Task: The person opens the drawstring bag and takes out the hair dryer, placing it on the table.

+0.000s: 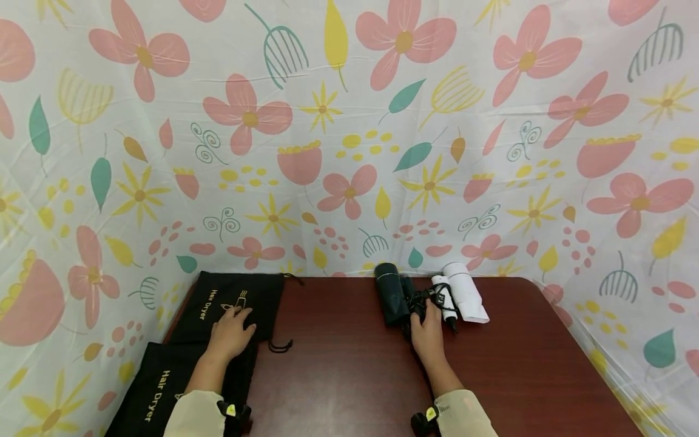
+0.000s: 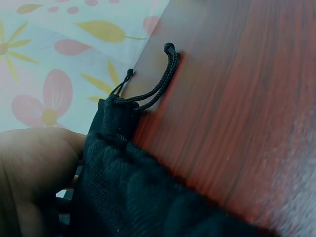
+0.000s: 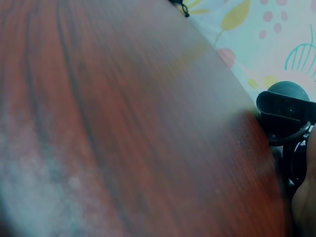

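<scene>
My left hand [image 1: 232,332] rests on the upper of two black drawstring bags, a bag [image 1: 262,297] printed "Hair Dryer"; its fingers are slightly bent. In the left wrist view, dark cloth [image 2: 128,187] and a looped drawstring [image 2: 168,69] show beside that hand. Farther right, a dark green folding hair dryer [image 1: 389,291] lies near the table's back edge. My right hand [image 1: 428,337] grips its bundled black cord [image 1: 420,298] between thumb and fingers; the fingertips are partly hidden. At the right wrist view's edge, the dark dryer [image 3: 284,106] appears next to the hand.
A white hair dryer [image 1: 464,291] with its own cord lies right beside the dark one. The second black bag [image 1: 147,388] is at the near left, partly under my left forearm. Behind the brown table [image 1: 338,352] hangs a flower-print cloth [image 1: 349,139].
</scene>
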Available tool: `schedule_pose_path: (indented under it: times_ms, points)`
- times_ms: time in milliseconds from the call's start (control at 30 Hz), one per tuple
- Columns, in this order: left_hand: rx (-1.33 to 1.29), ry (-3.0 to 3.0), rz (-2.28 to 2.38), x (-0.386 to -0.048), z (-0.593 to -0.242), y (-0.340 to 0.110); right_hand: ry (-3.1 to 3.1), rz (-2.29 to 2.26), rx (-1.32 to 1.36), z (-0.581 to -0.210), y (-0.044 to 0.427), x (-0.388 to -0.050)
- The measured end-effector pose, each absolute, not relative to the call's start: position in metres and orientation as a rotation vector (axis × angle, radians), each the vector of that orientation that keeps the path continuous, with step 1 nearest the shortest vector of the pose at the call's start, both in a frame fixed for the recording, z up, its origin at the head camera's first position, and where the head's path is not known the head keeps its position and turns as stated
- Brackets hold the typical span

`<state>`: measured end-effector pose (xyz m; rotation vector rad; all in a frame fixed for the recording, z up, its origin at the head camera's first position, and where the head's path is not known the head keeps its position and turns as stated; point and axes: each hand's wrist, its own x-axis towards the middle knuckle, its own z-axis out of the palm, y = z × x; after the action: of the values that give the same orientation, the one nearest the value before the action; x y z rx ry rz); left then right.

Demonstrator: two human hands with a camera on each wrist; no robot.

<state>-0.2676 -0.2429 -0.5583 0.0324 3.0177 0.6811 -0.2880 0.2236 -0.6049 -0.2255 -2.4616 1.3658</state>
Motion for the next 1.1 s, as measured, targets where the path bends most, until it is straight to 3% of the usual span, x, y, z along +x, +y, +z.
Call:
schedule_pose_path:
  times_ms: [1100]
  points:
    - [-0.019,3.022,0.694,-0.267,-0.571,-0.265,-2.447,1.326,-0.183,-0.605,0.223,-0.287]
